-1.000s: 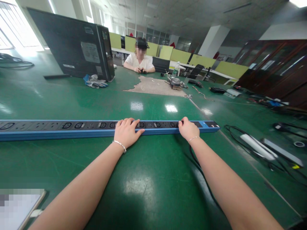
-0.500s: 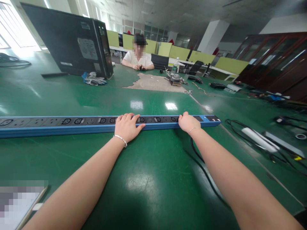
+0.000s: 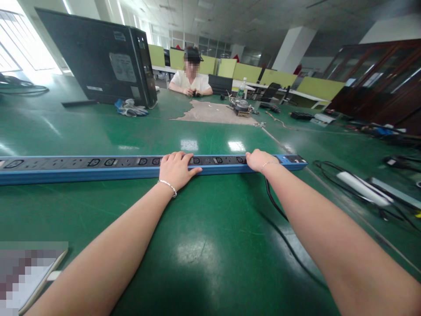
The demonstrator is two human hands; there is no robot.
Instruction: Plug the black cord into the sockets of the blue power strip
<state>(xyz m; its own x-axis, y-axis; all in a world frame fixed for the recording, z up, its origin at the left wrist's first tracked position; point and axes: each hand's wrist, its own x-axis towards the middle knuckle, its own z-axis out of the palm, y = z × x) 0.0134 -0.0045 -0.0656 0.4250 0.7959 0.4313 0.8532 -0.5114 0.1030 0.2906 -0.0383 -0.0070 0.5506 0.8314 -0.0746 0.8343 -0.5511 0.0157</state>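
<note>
A long blue power strip (image 3: 144,172) with a row of black sockets along its top lies across the green surface and runs out of view at the left. My left hand (image 3: 176,169) rests over its middle, fingers across the top and thumb along the near side, holding it. Near the strip's right end, my right hand (image 3: 261,160) is closed at the sockets. A black power cord (image 3: 275,202) hangs from beneath this hand and trails behind my right forearm; the end inside the fist is hidden.
A black computer case (image 3: 98,61) stands back left, gloves (image 3: 131,108) beside it. Across the surface a person (image 3: 190,81) sits with both hands on a small dark object. A bottle (image 3: 241,88) stands behind metal parts. White bars (image 3: 365,188) and cables lie right; a blurred-out tablet-like item (image 3: 36,281) lies front left.
The view has shifted slightly, so the strip sits a little higher and further right in the picture. Both hands stay at the same places on the strip.
</note>
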